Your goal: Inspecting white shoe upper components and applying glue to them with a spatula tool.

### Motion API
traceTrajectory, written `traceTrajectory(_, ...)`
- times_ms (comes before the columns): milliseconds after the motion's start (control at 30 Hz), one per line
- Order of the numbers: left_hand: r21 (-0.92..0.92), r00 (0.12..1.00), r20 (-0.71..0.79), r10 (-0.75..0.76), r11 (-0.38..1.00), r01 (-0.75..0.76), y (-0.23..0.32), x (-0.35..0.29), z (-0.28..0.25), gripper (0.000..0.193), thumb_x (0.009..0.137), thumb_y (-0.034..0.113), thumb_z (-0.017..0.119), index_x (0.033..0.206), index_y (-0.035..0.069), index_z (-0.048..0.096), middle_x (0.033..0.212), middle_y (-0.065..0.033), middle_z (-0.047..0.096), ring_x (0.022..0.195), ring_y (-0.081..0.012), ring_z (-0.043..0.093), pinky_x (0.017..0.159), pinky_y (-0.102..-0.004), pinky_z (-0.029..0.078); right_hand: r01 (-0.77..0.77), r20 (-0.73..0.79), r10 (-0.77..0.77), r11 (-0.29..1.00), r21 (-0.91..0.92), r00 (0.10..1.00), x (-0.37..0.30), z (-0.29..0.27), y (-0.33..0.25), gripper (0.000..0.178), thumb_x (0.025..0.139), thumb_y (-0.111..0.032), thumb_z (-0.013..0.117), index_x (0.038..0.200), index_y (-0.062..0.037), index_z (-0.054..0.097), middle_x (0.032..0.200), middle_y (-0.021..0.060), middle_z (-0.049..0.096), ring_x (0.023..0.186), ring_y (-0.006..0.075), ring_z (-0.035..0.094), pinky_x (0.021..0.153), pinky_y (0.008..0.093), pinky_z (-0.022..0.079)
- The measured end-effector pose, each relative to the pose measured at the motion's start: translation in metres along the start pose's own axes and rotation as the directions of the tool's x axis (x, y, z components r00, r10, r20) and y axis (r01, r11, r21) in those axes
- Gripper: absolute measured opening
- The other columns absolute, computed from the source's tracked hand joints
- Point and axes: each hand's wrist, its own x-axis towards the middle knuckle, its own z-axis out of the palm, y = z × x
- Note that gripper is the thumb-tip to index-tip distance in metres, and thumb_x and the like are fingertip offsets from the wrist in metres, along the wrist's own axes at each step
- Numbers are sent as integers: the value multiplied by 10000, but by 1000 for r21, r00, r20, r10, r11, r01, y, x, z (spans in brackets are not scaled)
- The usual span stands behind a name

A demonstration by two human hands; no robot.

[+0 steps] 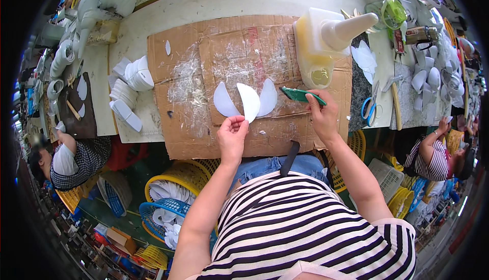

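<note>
My left hand [232, 136] pinches the lower tip of a white curved, leaf-shaped piece [248, 101] between thumb and fingers, over the cardboard. Two similar white pieces lie on either side of it, one to the left [223, 100] and one to the right [268, 97]. In my right hand [323, 113] is a green flat, brush-like tool [304, 95]; its darker end points left toward the pieces, and I cannot make out whether that end has bristles. Under them lies a worn cardboard sheet [178, 122] with dried white smears.
A large bottle with a white cone nozzle and yellowish contents [316, 45] stands at the cardboard's right. Scissors with blue handles [368, 109] and a hammer [395, 101] lie beyond it. Stacked white pieces [133, 78] sit left. Yellow baskets [175, 173] stand below. Other people work on both sides.
</note>
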Motion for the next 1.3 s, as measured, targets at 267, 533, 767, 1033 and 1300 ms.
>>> traceTrajectory(267,198,960,15,278,941,-276,9,3,15,136,817,-16,643,939,-1,586,841,-67,600,724,-133,594,655,-247,518,-92,-10,94,989,119,996,-4,-4,5,131,919,-115,604,949,11,622,805,60,588,602,109,565,540,243,434)
traceTrajectory(533,564,469,804,366,-218,-796,23,5,42,120,738,66,580,857,55,565,794,-73,510,782,-244,543,655,-339,470,-8,-157,41,978,209,987,-4,-6,-6,118,913,-103,611,950,8,626,798,55,596,606,99,566,537,241,433)
traceTrajectory(767,622,598,673,437,105,-776,31,-21,29,113,807,147,658,845,50,613,810,-85,561,783,-247,571,676,-362,463,490,120,-475,846,-209,872,3,28,4,273,754,43,612,1019,-25,605,804,113,560,691,254,583,594,341,472)
traceTrajectory(1033,737,839,164,520,500,-454,32,47,-31,226,780,92,684,984,42,600,990,-136,564,953,-313,545,866,-397,432,541,243,-497,823,-170,833,-4,25,0,309,729,57,551,1011,-58,607,830,113,550,779,289,585,652,360,490)
traceTrajectory(1300,849,887,0,461,468,-244,28,65,-17,534,703,88,756,1158,29,482,1114,-180,508,1073,-340,495,951,-416,400,419,261,-366,887,-192,894,-13,16,-6,163,818,-16,644,979,-32,620,786,129,525,701,300,562,610,370,450)
